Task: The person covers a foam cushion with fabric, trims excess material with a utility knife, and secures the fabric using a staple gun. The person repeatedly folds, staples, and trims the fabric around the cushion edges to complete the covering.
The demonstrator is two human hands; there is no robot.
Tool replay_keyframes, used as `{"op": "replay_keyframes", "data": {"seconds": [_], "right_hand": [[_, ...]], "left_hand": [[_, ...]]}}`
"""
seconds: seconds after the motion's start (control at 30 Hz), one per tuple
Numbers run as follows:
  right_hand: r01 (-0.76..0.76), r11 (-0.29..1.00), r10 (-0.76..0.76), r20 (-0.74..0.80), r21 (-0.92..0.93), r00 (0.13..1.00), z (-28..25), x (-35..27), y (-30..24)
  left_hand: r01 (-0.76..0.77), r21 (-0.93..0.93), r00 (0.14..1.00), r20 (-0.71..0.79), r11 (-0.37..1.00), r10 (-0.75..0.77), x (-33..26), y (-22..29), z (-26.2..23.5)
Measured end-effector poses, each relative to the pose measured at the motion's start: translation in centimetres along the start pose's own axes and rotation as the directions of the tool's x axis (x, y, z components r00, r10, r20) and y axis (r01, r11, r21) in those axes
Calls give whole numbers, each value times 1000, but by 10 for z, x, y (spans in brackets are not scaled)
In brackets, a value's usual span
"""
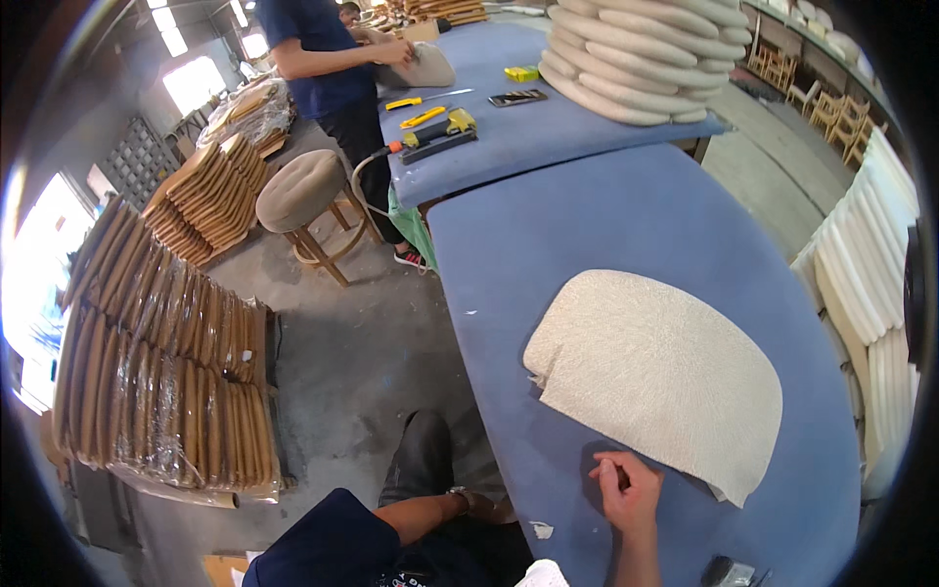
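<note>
While the right hand is at the bottom of the frame, right of the middle, its fingers are half curled with the thumb bent over them; I can't tell if anything small is tucked inside; just above it lies a cream cloth cover, flat on the blue table, right of the frame's middle; the left hand is at the bottom middle, just left of the table's edge; it looks dark and blurry, so I can't tell how far its fingers are open or what they hold; at the top middle are a staple gun, a yellow knife and a phone; at the top right stands a pile of cream cushions.
</note>
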State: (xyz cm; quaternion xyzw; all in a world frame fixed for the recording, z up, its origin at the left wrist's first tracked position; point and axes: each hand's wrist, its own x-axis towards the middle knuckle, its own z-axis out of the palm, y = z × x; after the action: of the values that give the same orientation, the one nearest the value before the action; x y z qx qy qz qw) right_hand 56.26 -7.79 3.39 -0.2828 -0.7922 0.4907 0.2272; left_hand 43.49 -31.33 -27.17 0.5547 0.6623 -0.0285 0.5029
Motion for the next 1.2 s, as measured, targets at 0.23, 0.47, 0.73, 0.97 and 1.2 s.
{"op": "replay_keyframes", "data": {"seconds": [0.23,0.47,0.73,0.97,1.2], "right_hand": [[83,995,-83,4,-63,997,6,18,15],[193,969,-211,-109,-156,971,16,18,17],[99,995,-101,-105,-29,989,15,31,31],[112,994,-109,-161,9,981,8,35,36],[81,994,-61,-252,71,966,10,31,35]], "left_hand": [[45,-233,967,-233,971,-101,-19,-7,-10],[-59,-268,733,-666,962,-141,-120,-1,-57],[33,-144,447,-883,989,-143,-162,-11,-12],[47,-101,288,-951,994,-110,-200,39,-19],[-52,10,270,-963,999,24,-214,74,-17]]}}
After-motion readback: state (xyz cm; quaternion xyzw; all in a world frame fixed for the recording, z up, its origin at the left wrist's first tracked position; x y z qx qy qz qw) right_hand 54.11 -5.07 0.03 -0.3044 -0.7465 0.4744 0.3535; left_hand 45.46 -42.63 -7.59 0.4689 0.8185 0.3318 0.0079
